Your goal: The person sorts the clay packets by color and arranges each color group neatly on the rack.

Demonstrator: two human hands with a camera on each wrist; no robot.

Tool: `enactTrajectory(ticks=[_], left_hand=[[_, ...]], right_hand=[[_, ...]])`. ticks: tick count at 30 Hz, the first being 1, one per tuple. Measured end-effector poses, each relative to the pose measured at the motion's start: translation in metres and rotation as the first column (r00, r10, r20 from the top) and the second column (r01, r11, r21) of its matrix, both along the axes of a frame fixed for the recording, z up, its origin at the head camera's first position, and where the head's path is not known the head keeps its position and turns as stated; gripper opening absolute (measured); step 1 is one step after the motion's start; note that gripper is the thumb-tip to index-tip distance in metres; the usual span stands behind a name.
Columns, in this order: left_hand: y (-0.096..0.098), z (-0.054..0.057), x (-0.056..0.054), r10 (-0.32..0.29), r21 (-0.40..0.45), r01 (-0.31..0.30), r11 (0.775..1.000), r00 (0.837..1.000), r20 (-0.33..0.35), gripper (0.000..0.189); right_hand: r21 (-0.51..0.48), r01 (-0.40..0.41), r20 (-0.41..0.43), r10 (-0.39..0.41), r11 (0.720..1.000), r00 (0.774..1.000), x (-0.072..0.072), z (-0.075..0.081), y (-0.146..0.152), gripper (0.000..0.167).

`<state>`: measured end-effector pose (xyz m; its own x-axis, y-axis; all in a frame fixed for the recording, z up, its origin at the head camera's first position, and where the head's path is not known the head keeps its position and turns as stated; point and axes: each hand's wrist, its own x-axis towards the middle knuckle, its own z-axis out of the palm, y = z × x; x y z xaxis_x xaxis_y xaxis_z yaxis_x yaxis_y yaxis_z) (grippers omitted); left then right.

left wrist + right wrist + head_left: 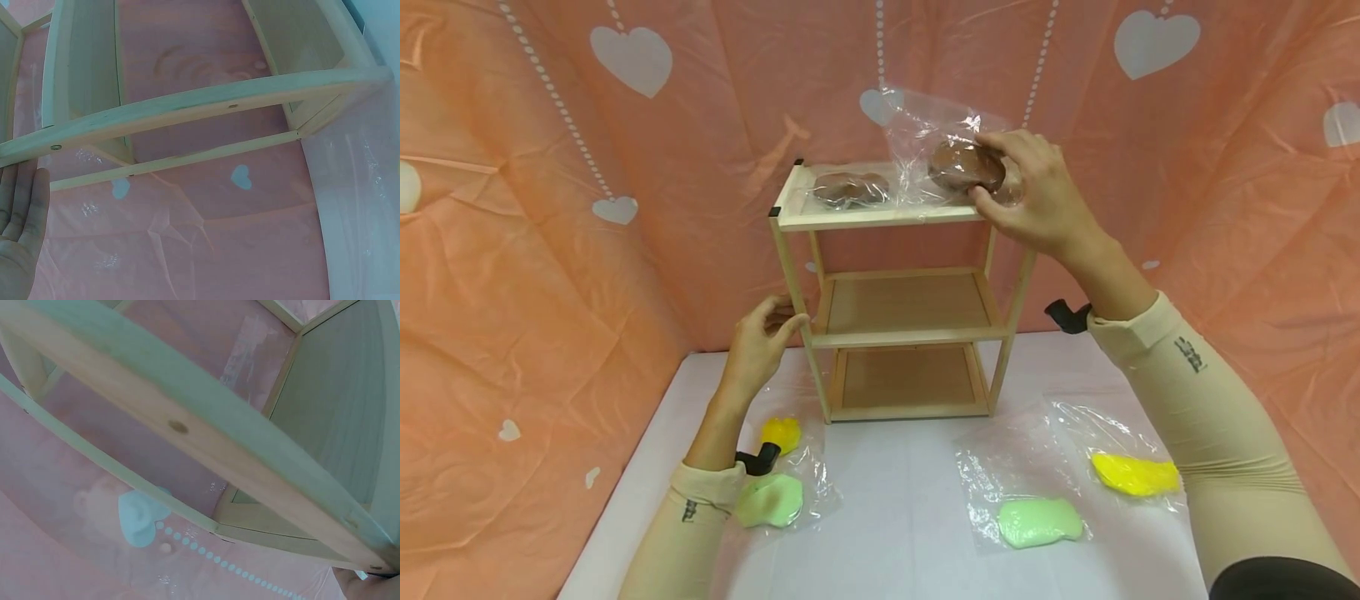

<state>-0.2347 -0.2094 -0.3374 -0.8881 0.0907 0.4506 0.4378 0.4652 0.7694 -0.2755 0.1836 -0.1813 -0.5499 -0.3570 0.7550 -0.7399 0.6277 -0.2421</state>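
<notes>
Gripped between thumb and fingers of the right hand (1041,196), a bagged brown lump (961,167) is at the top right of a wooden rack (910,337), beside another brown lump (850,190). The left hand (756,346) touches the left post; whether it grips is unclear. Bagged yellow lumps (1135,475) and green lumps (1040,522) lie below.

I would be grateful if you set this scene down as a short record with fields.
Rack: wooden, three shelves
Top shelf: bagged brown lump at left
Right hand: holds second brown lump, also bagged, at top shelf's right
Left hand: at left front post
Table, left: yellow lump, green lump
Table, right: another green lump, another yellow lump
Backdrop: pinkish cloth, pale hearts
</notes>
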Motion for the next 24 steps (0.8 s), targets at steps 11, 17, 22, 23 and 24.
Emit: enactTrajectory(ticks=[11, 17, 22, 23, 24], left_hand=[[0.0009, 0.0007, 0.0008, 0.000, 0.004, 0.000, 1.000, 1.000, 0.010, 0.034], [0.0006, -0.0003, 0.0003, 0.009, -0.004, -0.009, 1.000, 1.000, 0.007, 0.032], [0.0004, -0.0005, -0.0009, 0.008, -0.011, -0.008, 1.000, 1.000, 0.004, 0.035], [0.0002, -0.0008, -0.0016, 0.007, -0.011, -0.007, 1.000, 1.000, 0.004, 0.035], [0.0001, -0.0010, -0.0019, 0.007, -0.011, -0.007, 1.000, 1.000, 0.004, 0.035]], right_hand=[[0.021, -0.017, 0.059, 0.015, 1.000, 0.998, -0.0011, -0.0006, 0.0030, 0.045], [0.039, -0.001, 0.119, -0.004, 0.999, 0.993, -0.0009, 0.0020, 0.0034, 0.045], [0.049, 0.010, 0.158, -0.017, 0.999, 0.987, -0.0006, 0.0025, 0.0046, 0.050], [0.040, 0.011, 0.158, -0.017, 0.999, 0.987, -0.0006, 0.0022, 0.0047, 0.051], [0.027, 0.009, 0.152, -0.013, 1.000, 0.988, -0.0005, 0.0019, 0.0047, 0.051]])
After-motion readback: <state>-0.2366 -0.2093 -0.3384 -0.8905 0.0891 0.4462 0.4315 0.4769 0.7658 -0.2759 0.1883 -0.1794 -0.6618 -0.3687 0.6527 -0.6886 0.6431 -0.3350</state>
